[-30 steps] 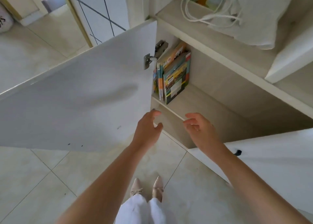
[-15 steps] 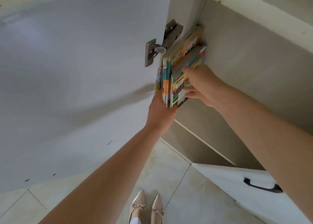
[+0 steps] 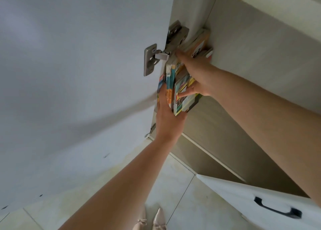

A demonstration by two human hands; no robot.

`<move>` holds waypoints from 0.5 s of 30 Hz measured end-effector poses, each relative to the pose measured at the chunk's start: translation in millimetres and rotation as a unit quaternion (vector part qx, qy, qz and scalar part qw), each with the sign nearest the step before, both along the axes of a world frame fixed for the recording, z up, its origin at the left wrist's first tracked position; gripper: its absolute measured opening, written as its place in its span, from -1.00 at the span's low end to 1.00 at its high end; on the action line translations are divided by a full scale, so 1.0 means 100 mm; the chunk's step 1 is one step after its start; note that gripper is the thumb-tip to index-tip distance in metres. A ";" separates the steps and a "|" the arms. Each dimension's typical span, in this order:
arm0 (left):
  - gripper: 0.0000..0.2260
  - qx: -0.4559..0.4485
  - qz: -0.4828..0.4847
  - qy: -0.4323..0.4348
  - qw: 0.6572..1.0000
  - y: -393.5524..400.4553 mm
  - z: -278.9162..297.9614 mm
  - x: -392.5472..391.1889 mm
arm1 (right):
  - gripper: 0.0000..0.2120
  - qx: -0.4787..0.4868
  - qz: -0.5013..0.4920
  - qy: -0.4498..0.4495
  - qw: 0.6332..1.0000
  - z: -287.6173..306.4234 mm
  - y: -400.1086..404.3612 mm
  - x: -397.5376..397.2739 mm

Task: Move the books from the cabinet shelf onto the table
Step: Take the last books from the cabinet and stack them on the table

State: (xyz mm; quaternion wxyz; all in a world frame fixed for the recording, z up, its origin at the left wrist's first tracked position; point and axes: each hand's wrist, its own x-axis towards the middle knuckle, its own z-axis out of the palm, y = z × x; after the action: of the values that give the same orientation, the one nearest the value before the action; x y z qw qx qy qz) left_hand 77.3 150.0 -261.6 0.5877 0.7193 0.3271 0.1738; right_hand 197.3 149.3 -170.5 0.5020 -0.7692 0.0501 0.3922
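1. While both my arms reach up into the open cabinet (image 3: 260, 59), the books (image 3: 180, 90) stand upright as a small bundle on the upper shelf, pressed into its left corner against the side wall.
2. My left hand (image 3: 167, 115) clasps the bundle from the near lower end, the palm under the spines and the thumb running up the left face of the outermost book.
3. My right hand (image 3: 196, 76) lies flat along the right cover, the thumb resting on the bright front of the nearest book and the fingers reaching up over the top edges (their tips are lost in blur, so how far they curl behind I cannot tell).
4. So the books are squeezed between my two hands, both gripping.
5. Just left of the bundle sits the metal hinge (image 3: 161, 56), touching or nearly touching the book tops, and the wide open door (image 3: 78, 73) fills that whole side.
6. Below the shelf a lower compartment (image 3: 225, 142) gapes, dim.
7. At lower right another white door (image 3: 260, 200) with a black handle (image 3: 278, 209) juts out under my right forearm.
8. Down on the pale tiled floor (image 3: 182, 186) my pointed shoes (image 3: 159, 219) show.
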 end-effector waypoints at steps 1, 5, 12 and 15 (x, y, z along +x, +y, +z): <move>-0.18 -0.001 -0.002 0.004 1.000 -0.01 -0.01 0.00 | -0.24 0.013 0.001 0.004 1.000 0.01 0.00 0.00; -0.18 -0.011 0.006 0.003 1.000 -0.06 -0.02 0.00 | -0.42 0.038 0.012 0.014 0.999 0.01 -0.08 0.02; -0.17 -0.019 -0.034 0.007 0.999 -0.23 -0.07 -0.12 | -0.23 0.091 -0.034 0.034 0.995 -0.05 -0.48 0.02; -0.19 -0.016 -0.053 0.009 0.998 -0.30 -0.07 -0.18 | -0.39 0.104 -0.059 0.050 0.992 -0.01 -0.67 0.02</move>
State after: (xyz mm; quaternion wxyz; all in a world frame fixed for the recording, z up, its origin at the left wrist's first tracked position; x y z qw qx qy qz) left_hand 59.5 119.7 -269.1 0.6045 0.7277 0.2967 0.1301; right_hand 199.5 82.3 -171.1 0.5985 -0.6877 0.0799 0.4031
